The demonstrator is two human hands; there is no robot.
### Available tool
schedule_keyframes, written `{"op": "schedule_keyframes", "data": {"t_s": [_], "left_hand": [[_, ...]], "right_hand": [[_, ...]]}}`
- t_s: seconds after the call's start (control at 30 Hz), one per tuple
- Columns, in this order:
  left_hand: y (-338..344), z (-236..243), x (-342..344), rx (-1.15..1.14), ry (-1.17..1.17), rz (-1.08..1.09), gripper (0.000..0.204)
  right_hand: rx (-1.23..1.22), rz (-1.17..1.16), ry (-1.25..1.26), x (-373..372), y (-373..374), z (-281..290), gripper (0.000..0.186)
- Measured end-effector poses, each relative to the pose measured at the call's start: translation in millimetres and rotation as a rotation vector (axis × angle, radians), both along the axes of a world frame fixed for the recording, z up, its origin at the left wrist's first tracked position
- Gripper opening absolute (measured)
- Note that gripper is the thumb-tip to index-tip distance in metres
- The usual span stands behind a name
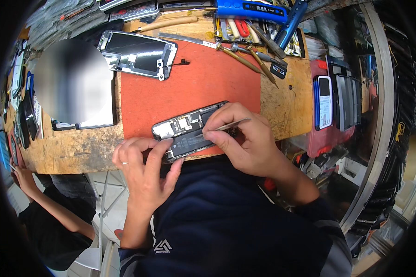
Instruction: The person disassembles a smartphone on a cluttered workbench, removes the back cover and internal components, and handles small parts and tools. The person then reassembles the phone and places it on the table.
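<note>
An opened smartphone [185,123], its circuit board and black battery [189,144] exposed, lies slightly tilted across the front of an orange-red mat [194,87]. My left hand [145,168] grips the phone's left end, fingers over its edge and thumb at the near side. Over the right part of the phone, my right hand [245,138] pinches a thin flat metal tool [233,124], one end of which sticks out to the right. The tool's working tip is hidden behind my fingers, so contact with the phone cannot be told.
A detached phone screen [138,53] lies at the mat's far left. Several screwdrivers [240,59] and a metal ruler [185,38] lie at the back. Blue power tools [252,11] are behind them. Phones [325,101] stand at right. Another person's hand [25,180] is at lower left.
</note>
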State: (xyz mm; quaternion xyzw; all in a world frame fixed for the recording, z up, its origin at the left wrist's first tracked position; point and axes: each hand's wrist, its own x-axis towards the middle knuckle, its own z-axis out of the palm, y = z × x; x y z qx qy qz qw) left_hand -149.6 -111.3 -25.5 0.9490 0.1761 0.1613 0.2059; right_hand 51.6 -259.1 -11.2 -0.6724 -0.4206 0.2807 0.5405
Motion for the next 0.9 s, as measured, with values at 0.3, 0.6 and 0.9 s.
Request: {"op": "schedule_keyframes", "data": {"t_s": [0.3, 0.6, 0.9], "left_hand": [[2, 10, 2, -0.040, 0.135, -0.008, 0.047], [7, 17, 11, -0.056, 0.171, -0.062, 0.046], [10, 20, 14, -0.064, 0.187, -0.099, 0.046]], "right_hand": [[0.041, -0.009, 0.110, 1, 16, -7, 0.015], [0.027, -0.024, 0.223, 10, 20, -1, 0.018], [-0.115, -0.213, -0.136, 49, 3, 21, 0.023]]}}
